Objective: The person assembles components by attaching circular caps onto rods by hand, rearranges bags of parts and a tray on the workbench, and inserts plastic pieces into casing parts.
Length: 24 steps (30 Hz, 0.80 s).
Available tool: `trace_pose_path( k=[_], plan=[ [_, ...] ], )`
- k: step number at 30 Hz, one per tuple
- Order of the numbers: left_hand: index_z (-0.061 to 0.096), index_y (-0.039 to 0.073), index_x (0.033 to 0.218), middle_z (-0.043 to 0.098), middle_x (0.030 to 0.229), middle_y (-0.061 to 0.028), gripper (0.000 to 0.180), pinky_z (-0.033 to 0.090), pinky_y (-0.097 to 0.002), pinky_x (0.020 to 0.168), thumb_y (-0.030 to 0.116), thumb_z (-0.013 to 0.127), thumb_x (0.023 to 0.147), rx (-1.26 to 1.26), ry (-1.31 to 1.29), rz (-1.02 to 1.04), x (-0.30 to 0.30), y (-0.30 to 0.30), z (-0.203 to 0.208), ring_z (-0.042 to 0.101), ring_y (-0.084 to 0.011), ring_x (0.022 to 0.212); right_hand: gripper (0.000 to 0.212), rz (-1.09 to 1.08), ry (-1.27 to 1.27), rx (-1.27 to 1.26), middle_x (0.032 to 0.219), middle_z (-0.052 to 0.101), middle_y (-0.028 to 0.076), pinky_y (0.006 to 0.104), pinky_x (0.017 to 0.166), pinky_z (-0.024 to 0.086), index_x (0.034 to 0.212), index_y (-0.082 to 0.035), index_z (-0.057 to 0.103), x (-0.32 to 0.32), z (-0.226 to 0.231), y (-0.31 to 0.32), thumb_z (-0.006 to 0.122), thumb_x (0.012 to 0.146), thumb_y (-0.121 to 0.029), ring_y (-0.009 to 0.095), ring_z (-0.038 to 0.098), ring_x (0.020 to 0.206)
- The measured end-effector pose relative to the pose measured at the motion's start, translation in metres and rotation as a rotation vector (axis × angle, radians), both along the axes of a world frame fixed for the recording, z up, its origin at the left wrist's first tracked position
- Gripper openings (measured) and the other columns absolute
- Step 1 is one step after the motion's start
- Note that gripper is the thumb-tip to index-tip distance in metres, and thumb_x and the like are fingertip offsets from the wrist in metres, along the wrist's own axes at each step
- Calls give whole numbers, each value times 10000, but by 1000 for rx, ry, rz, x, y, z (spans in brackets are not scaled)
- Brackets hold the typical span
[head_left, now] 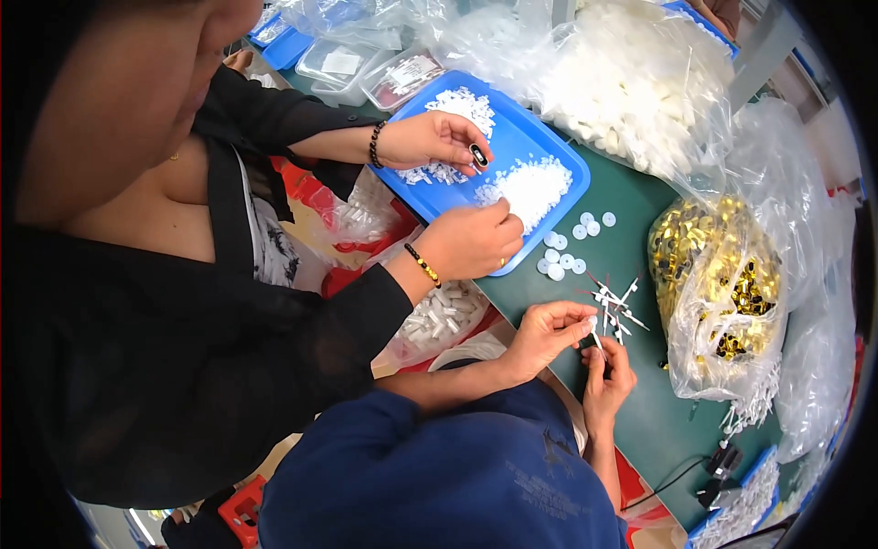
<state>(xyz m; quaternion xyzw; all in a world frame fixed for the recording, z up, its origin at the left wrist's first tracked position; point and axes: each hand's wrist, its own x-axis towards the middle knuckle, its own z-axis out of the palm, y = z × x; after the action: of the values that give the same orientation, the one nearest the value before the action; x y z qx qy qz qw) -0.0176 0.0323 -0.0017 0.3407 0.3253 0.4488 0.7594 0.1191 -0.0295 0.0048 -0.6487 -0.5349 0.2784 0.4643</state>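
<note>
Over the edge of the green table [657, 403], the left hand [540, 340] is pinching a small white piece [593, 324] while the right hand [607, 389] is gripping its lower end (I'm seeing loose white sticks [618, 311] lying beyond), apparently fitting it together, the next move probably demanding steady alignment.

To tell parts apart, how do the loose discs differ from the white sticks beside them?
The discs are round; the sticks are long and thin. The discs lie spread out; the sticks lie crossed in a heap. The discs look somewhat translucent; the sticks look opaque. Both lie on the green table.
</note>
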Motion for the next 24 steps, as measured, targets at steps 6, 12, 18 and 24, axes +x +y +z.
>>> trace_pose_path(
  k=[6,12,18,24],
  plan=[
    [604,-44,1150,639,974,-54,259,480,-227,699,47,612,908,-53,-42,27,-1,6,0,572,-93,775,96,14,12,-17,752,652,65,228,624,502,983,44,607,0,0,2,555,907,17,103,613,661],
    [600,-39,1157,636,976,-53,260,485,-227,715,58,607,916,-81,-54,3,-3,6,-3,575,-98,781,86,-28,58,-48,755,656,73,226,623,503,970,45,606,-2,2,2,552,917,4,104,610,654],
    [589,-33,1177,639,965,-56,273,491,-232,732,65,601,923,-89,-69,3,-3,6,-4,579,-101,794,80,-4,40,-65,760,660,77,224,617,499,967,48,598,0,1,3,558,919,-1,100,601,643],
    [576,-29,1198,642,968,-70,288,494,-239,736,73,594,929,-113,-105,-26,-6,7,-6,590,-111,811,53,-35,102,-69,761,663,85,219,609,496,939,46,571,1,-3,3,552,923,-1,98,600,635]
  ],
)
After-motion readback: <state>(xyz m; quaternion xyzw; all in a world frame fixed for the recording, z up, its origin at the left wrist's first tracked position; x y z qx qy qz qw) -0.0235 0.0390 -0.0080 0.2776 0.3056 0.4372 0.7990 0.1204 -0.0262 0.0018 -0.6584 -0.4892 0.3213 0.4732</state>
